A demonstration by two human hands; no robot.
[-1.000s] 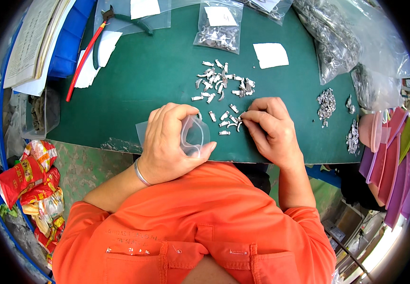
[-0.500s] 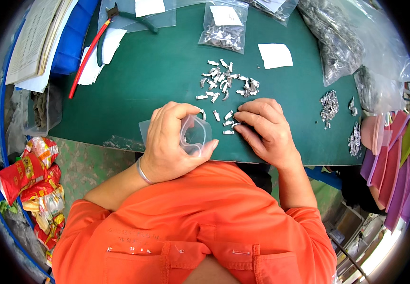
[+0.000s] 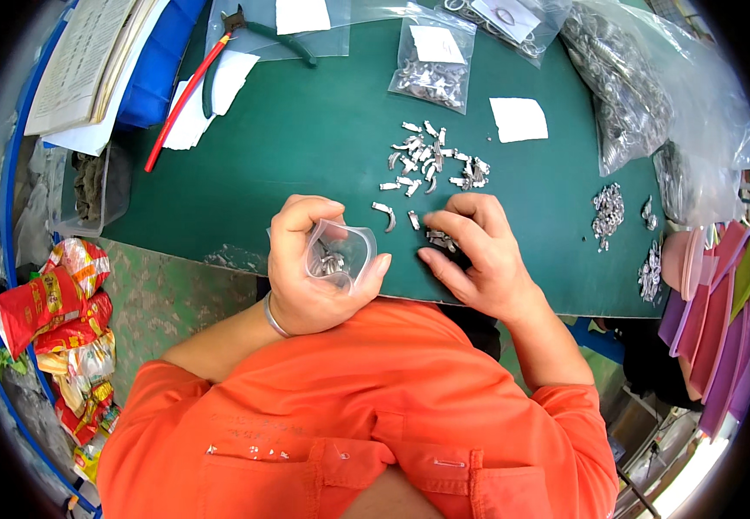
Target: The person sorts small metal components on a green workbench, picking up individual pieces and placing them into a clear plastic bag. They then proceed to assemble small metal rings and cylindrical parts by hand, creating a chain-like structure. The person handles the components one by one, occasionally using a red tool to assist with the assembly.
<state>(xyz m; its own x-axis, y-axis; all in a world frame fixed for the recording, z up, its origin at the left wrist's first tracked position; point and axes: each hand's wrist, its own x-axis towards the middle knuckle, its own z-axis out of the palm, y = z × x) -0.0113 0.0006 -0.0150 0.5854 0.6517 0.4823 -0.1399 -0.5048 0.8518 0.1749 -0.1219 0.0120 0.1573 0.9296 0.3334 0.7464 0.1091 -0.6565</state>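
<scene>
My left hand (image 3: pixel 306 268) is closed around a small clear plastic bag (image 3: pixel 359 251), its mouth spread wide. Silvery metal pieces (image 3: pixel 330 262) lie inside the bag. Over the table's near edge, my right hand (image 3: pixel 486 255) has thumb and index finger apart. Several small metal clips (image 3: pixel 440 240) sit between those fingers and partly under the hand; what its other fingers touch is hidden. A curved metal clip (image 3: pixel 386 214) and a straight one lie between the hands. Beyond them spreads a loose pile of similar clips (image 3: pixel 427 156).
On the green table (image 3: pixel 262 130) are a filled clear bag (image 3: pixel 431 73), a white paper slip (image 3: pixel 519 119), red-and-green-handled cutters (image 3: pixel 186 99) and a small heap of metal parts (image 3: pixel 608 212). Large bags (image 3: pixel 626 95) stand far right. A blue bin (image 3: pixel 157 69) is at the left.
The view has shifted, so the table appears further right and lower. The bag's mouth has tipped, showing metal pieces inside. Clips near my right hand are now gathered under its fingers.
</scene>
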